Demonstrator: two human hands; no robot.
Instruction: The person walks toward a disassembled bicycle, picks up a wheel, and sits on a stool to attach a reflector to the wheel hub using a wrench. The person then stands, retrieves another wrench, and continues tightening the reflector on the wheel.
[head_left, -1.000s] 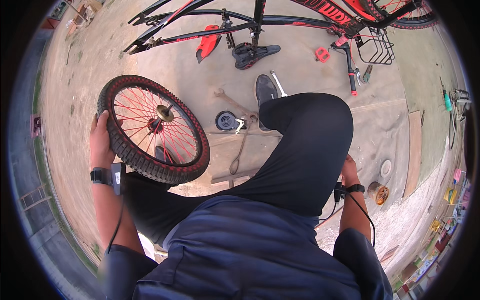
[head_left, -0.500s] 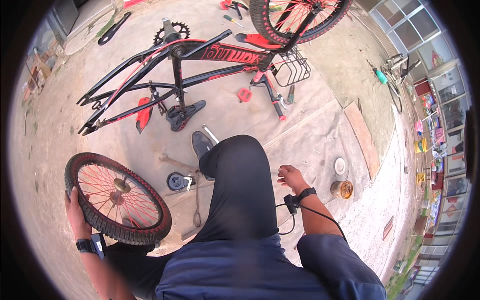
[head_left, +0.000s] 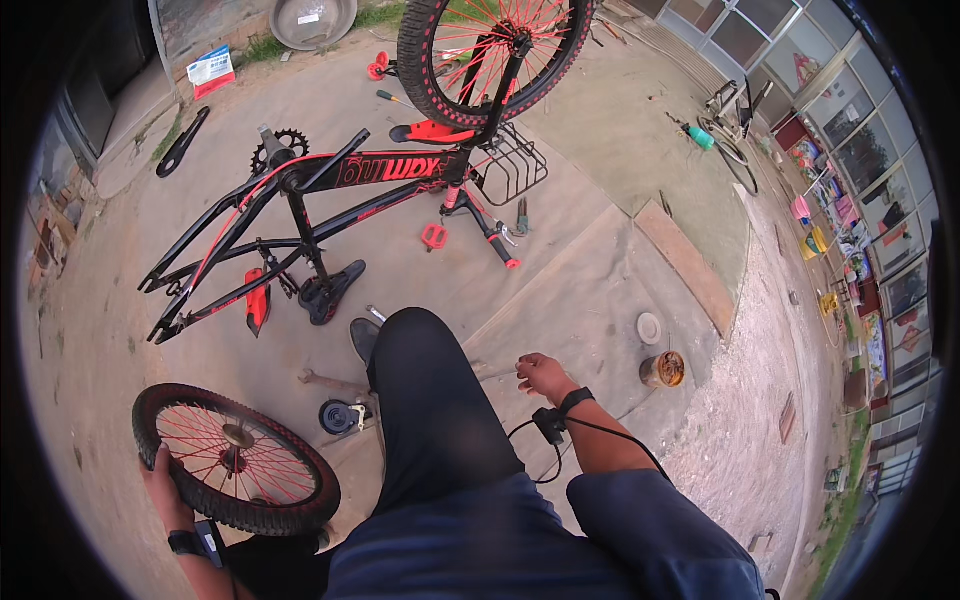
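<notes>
At the lower left, my left hand (head_left: 160,478) grips the tire of a loose wheel (head_left: 295,505) with red spokes and a gear at its hub; the wheel leans tilted by my leg. My right hand (head_left: 541,376) is held out to the right of my raised knee, empty, with fingers slightly bent and apart. Between wheel and knee lie a round black part (head_left: 337,418) with a light bracket and a large wrench (head_left: 325,383). Ahead, a black-and-red bike frame (head_left: 330,225) lies upside down on its saddle (head_left: 325,295), a front wheel (head_left: 435,105) raised on its fork.
A red pedal (head_left: 433,237), pliers (head_left: 522,218), a black crank guard (head_left: 183,140) and a wire basket (head_left: 510,170) lie around the frame. To the right are a rusty can (head_left: 661,370), a white disc (head_left: 649,327), a board (head_left: 682,270) and another bicycle (head_left: 735,140) near windows.
My view has tipped up, showing more ground and buildings ahead, so things sit lower in the picture. My right hand has moved out from beside my thigh; my left still grips the wheel.
</notes>
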